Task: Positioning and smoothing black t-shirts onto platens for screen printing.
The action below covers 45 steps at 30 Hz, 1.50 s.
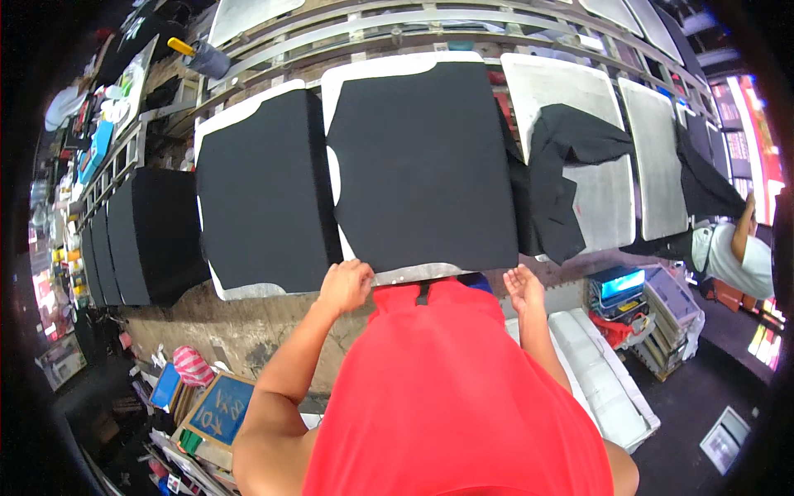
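A black cut fabric panel (pixel 422 157) lies spread over a white board (pixel 413 271) in front of me, and the board's white shows along its top, left and lower edges. At the lower left corner, my left hand (pixel 347 285) is closed on the panel's edge. My right hand (pixel 526 289) is at the lower right corner, palm partly turned up, with curled fingertips pinching the edge there. To the left, a second black panel (pixel 260 182) covers another board. On the right, a crumpled black fabric piece (pixel 558 178) lies folded over a pale board (pixel 608 211).
More black-covered boards (pixel 153 236) run off to the left. Metal rails (pixel 397 21) pass behind the boards, with a dark pot (pixel 207 61) holding a yellow handle. White boxes (pixel 600 376) and stacked crates (pixel 666 310) stand at lower right. Another person (pixel 736 256) works at far right.
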Tool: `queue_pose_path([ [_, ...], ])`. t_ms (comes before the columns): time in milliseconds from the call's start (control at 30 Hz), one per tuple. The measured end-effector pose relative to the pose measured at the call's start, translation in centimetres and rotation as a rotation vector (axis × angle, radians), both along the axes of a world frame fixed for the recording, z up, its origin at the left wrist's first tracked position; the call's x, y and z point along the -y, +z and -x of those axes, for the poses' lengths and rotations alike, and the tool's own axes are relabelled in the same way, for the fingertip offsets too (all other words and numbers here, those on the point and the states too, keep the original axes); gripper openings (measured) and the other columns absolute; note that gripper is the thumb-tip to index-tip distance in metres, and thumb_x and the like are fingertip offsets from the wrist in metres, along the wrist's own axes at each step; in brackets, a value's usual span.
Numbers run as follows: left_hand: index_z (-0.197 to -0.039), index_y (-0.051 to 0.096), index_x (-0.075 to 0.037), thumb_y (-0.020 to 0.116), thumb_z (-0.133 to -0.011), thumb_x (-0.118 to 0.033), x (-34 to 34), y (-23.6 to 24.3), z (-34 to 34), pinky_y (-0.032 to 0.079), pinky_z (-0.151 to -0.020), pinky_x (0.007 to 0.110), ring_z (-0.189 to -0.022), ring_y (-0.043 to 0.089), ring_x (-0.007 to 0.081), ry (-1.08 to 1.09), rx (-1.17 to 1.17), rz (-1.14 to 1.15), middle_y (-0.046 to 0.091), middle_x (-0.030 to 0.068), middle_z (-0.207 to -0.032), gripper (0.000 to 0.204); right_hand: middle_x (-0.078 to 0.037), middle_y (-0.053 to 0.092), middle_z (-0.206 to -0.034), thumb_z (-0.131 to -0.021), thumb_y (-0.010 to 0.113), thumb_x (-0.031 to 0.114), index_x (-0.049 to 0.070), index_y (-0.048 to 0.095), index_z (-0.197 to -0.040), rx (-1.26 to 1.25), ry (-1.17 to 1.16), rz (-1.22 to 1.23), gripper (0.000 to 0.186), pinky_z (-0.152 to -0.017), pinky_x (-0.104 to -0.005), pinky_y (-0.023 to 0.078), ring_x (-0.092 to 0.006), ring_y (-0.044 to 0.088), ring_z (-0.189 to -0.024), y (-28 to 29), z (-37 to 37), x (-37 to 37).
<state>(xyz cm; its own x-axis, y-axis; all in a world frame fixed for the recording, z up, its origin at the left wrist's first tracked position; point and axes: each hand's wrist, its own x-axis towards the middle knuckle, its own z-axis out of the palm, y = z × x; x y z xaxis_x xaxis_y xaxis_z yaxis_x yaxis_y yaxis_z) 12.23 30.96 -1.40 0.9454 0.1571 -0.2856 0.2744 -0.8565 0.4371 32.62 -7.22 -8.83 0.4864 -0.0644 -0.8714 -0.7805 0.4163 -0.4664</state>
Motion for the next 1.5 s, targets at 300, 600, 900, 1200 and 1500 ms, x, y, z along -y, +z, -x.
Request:
queue_pose_path([
  [300, -0.095, 0.07, -0.005, 0.061, -0.085, -0.014, -16.0, 0.1, -12.7, 0.052, -0.077, 0.037, -0.085, 0.068, 0.0288, 0.559, 0.45, -0.005, 0.069, 0.0154, -0.091, 0.016, -0.003, 0.061, -0.081, -0.092, 0.059, 0.011, 0.006, 0.058, -0.101, 0.404, 0.328, 0.376, 0.01, -0.057, -0.0252, 0.049, -0.0121, 0.057, -0.067, 3.8, -1.8, -2.6],
  [600, -0.097, 0.072, -0.006, 0.073, -0.077, -0.033, -24.7, -1.4, -26.9, 0.052, -0.084, 0.038, -0.089, 0.069, 0.03, 0.431, 0.008, -0.066, 0.072, 0.0155, -0.092, 0.034, -0.008, 0.07, -0.095, -0.091, 0.062, 0.018, 0.002, 0.069, -0.102, 1.129, 0.868, 0.842, 0.02, -0.081, -0.0294, 0.05, -0.0158, 0.065, -0.084, 5.3, -22.8, -16.1],
  [900, -0.084, 0.071, -0.003, 0.076, -0.073, -0.042, -26.1, -3.0, -29.7, 0.052, -0.08, 0.039, -0.088, 0.068, 0.0316, 0.383, 0.012, -0.107, 0.071, 0.0171, -0.087, 0.04, -0.018, 0.066, -0.109, -0.085, 0.061, 0.018, 0.006, 0.07, -0.108, 1.443, 1.221, 0.951, 0.027, -0.088, -0.0363, 0.05, -0.0312, 0.065, -0.098, 5.0, -33.1, -28.9],
  [1200, -0.09, 0.068, -0.001, 0.072, -0.079, -0.03, -26.5, -3.1, -30.9, 0.051, -0.076, 0.036, -0.078, 0.068, 0.0234, 0.468, -0.017, 0.027, 0.07, 0.013, -0.081, 0.032, -0.011, 0.062, -0.116, -0.087, 0.06, 0.019, 0.012, 0.068, -0.114, 1.614, 1.569, 1.068, 0.029, -0.097, -0.0404, 0.045, -0.0341, 0.056, -0.109, 3.6, -34.8, -35.9],
  [1500, -0.091, 0.062, -0.003, 0.068, -0.088, -0.023, -26.7, -2.4, -30.2, 0.049, -0.062, 0.031, -0.066, 0.058, 0.0132, 0.484, 0.102, 0.28, 0.063, 0.0045, -0.077, 0.021, -0.012, 0.062, -0.124, -0.086, 0.065, 0.03, 0.012, 0.063, -0.122, 1.771, 1.676, 0.717, 0.04, -0.101, -0.0403, 0.042, -0.0332, 0.054, -0.116, 2.0, -28.7, -45.1],
])
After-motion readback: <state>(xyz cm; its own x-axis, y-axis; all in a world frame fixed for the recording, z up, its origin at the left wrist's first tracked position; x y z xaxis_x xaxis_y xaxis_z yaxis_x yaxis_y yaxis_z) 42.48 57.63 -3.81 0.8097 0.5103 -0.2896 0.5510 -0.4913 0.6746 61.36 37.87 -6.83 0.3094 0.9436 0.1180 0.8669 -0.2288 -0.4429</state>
